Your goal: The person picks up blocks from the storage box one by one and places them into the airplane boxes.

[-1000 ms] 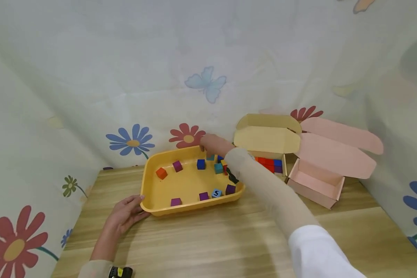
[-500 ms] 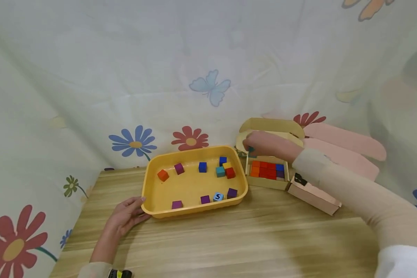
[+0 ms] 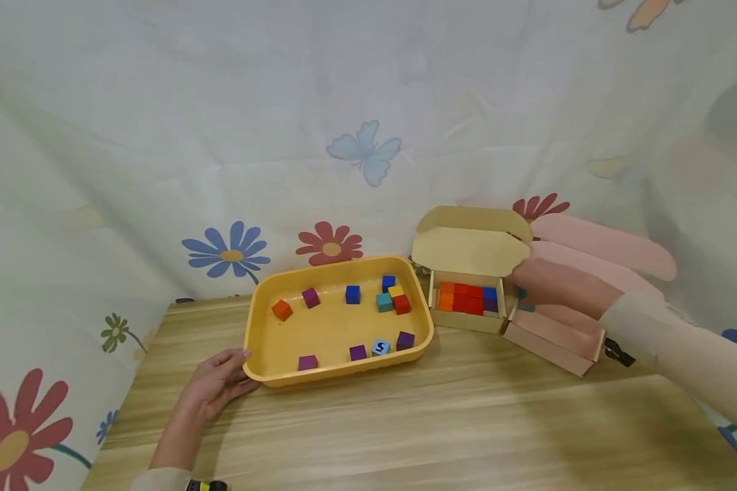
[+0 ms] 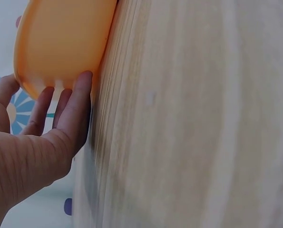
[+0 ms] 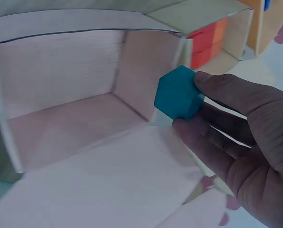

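Observation:
My right hand [image 3: 549,290] pinches a teal cube [image 5: 178,93] between thumb and fingers, over the open pink box [image 3: 553,333]; that cube [image 3: 522,296] peeks out below the fingers in the head view. The pink box [image 5: 65,114] holds nothing inside. Left of it stands a yellow box [image 3: 467,300] filled with red, orange, blue and purple cubes. My left hand [image 3: 218,385] rests flat on the table, fingers touching the near left corner of the yellow tray [image 3: 264,334]; the tray [image 4: 60,42] meets the fingertips [image 4: 82,83]. Several loose cubes lie in the tray.
The wooden table [image 3: 405,423] is walled by a flowered cloth [image 3: 221,170] at the back and both sides. Both boxes have lids [image 3: 469,242] standing open against the cloth. A letter cube [image 3: 380,347] lies near the tray's front rim.
My right hand left the tray's far right corner with the teal cube, passed over the yellow box and now sits above the pink box. The left hand stayed at the tray's corner.

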Demonstrator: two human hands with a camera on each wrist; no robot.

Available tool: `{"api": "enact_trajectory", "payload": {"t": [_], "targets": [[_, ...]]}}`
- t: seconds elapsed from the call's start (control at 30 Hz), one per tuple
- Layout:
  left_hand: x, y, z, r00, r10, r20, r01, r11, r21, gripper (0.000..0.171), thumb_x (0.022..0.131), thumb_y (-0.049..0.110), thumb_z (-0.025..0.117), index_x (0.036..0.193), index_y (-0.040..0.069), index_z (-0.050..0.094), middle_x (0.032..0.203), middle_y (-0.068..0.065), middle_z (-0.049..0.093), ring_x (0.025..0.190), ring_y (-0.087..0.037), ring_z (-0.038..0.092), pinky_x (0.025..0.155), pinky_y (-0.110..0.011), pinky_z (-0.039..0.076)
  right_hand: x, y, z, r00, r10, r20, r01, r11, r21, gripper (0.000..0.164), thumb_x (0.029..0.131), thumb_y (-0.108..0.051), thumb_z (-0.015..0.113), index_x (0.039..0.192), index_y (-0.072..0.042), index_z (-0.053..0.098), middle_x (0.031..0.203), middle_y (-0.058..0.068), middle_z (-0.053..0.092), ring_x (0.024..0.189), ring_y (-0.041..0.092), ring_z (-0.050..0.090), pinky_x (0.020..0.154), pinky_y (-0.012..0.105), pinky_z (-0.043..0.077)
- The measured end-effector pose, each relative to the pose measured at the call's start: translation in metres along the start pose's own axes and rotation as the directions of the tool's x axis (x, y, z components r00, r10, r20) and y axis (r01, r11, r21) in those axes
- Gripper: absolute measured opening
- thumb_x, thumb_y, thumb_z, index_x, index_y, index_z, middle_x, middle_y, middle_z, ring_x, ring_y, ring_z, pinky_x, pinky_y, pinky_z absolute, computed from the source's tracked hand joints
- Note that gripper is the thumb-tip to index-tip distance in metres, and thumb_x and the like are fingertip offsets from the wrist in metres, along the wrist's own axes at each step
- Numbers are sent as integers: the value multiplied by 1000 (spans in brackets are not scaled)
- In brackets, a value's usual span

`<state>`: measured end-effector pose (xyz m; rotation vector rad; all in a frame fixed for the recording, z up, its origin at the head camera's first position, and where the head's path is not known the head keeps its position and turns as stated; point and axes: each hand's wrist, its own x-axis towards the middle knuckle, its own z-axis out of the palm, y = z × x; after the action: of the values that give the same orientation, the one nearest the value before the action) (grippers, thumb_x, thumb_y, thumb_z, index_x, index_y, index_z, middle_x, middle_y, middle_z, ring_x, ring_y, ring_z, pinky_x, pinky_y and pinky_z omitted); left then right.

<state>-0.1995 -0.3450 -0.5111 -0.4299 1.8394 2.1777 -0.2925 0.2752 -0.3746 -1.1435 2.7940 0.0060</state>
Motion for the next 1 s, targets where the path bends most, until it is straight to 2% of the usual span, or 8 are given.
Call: {"api": "enact_trajectory", "payload": {"t": [0.13,0.27,0.47,0.67,0.87,1.0], "targets": [[-1,-1,-1,1000,-10,-9,10,1000,-6,54,99,28,69,140,-2,51,118,-10,68,107,-24,69,99,-49,55,-12,7,14,999,4,54,-8,998,70,19,78,-1,84,79,-9,66,72,-5,60,64,7,50,57,25,48],[-2,0,-2,1000,-13,-10,13,1000,-28,48,100,27,68,137,0,54,117,-10,69,107,-24,70,99,-49,55,-15,11,24,995,-11,96,-2,991,135,17,81,0,80,79,-9,66,72,-5,60,64,4,48,56,22,46],[-1,1,1,1000,-1,-8,1,999,-32,42,99,27,69,132,2,59,116,-10,69,107,-25,70,99,-49,55,-16,15,40,998,-17,67,3,979,202,16,81,4,77,80,-8,66,75,-3,63,66,4,47,58,21,44],[-2,0,2,1000,-11,-9,10,999,-42,38,99,26,70,129,4,63,116,-9,70,107,-25,70,99,-49,55,-18,23,60,998,-46,31,38,970,239,16,79,6,76,85,-9,71,83,1,70,72,10,60,60,22,48],[-2,0,2,1000,-8,-19,7,999,-40,37,99,26,70,128,5,64,114,-8,71,105,-24,70,97,-48,57,-25,25,67,1000,16,1,-15,928,373,23,79,10,75,95,-6,73,91,4,71,81,20,68,67,29,60],[-3,1,2,1000,-9,-13,8,999,-39,34,99,26,70,126,6,66,115,-6,71,107,-23,70,97,-47,57,-31,24,71,996,88,-28,-67,901,429,23,79,9,77,95,-4,68,90,6,67,83,24,67,70,32,61]]}}
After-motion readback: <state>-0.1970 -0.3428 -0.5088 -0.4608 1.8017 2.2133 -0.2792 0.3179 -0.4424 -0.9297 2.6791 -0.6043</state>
